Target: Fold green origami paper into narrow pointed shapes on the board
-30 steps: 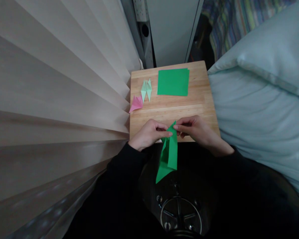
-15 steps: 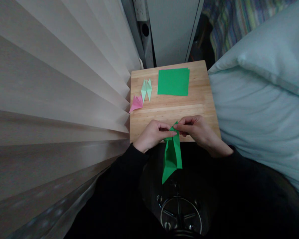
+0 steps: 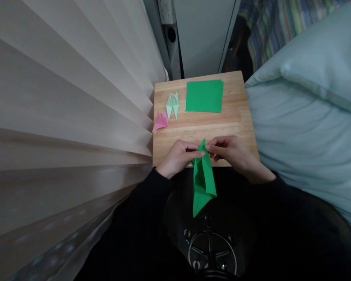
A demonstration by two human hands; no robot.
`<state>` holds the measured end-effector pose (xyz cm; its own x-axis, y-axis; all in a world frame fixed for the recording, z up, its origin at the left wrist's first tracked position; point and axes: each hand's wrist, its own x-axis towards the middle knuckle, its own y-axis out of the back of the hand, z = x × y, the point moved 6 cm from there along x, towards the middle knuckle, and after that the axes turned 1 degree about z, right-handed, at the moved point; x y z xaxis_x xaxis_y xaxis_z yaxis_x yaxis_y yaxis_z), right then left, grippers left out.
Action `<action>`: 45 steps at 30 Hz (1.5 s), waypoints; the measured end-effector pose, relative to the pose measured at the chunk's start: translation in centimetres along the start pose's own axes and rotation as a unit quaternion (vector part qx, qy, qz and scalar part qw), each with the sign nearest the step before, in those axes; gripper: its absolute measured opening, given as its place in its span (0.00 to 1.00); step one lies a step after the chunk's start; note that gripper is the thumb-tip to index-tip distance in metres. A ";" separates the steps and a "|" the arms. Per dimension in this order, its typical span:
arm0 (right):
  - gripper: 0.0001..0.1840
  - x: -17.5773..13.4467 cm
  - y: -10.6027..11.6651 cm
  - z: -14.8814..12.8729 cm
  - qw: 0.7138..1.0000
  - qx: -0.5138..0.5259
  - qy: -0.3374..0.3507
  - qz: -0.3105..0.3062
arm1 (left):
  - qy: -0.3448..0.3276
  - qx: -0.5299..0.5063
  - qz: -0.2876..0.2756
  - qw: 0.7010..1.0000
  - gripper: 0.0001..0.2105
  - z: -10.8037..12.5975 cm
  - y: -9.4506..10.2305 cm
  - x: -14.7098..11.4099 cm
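A partly folded sheet of green origami paper [image 3: 203,175] hangs over the front edge of the wooden table [image 3: 175,134], its lower flaps spread apart. My left hand [image 3: 179,156] pinches it near the top between thumb and fingers. From the other side, my right hand [image 3: 229,152] has thumb and forefinger closed at the paper's upper right edge. The pointed tip of the paper sticks up between the two hands.
At the back of the table lies a stack of green paper [image 3: 204,96]. Pale green folded pieces [image 3: 172,104] and a pink folded piece [image 3: 160,121] lie at the left. A pleated curtain [image 3: 90,97] borders the left side, bedding [image 3: 298,117] the right.
The folded green paper has turned slightly, its lower end swinging right and its tip showing higher between my hands. My left hand's fingers have shifted a little left.
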<state>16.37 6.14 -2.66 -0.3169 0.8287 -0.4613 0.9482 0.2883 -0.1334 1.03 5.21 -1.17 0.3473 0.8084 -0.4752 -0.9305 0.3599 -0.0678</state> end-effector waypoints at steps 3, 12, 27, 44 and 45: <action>0.20 -0.1 0.1 0.3 0.999 0.019 -0.023 -0.011 | 0.019 -0.025 0.013 0.999 0.12 0.1 0.2 -0.1; 0.18 -0.2 -0.4 0.5 0.998 0.049 -0.040 -0.014 | 0.034 -0.046 0.012 0.998 0.11 -0.2 0.0 -0.1; 0.17 -0.2 -0.7 -0.5 1.000 -0.009 0.020 0.004 | -0.073 -0.049 0.104 0.991 0.11 -0.2 -0.2 0.6; 0.16 -0.3 -0.9 -0.8 0.999 -0.002 0.034 -0.004 | -0.135 -0.094 0.187 0.969 0.16 0.3 0.1 0.3; 0.16 -0.2 -0.8 -0.8 0.999 -0.006 0.036 -0.004 | -0.140 -0.077 0.179 0.971 0.17 0.4 0.1 0.4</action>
<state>15.68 6.13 -1.76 -0.3253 0.8590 -0.3953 0.9455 0.3003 -0.1255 1.09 5.75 -0.96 -0.0040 0.9714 -0.2376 -0.9962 -0.0245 -0.0835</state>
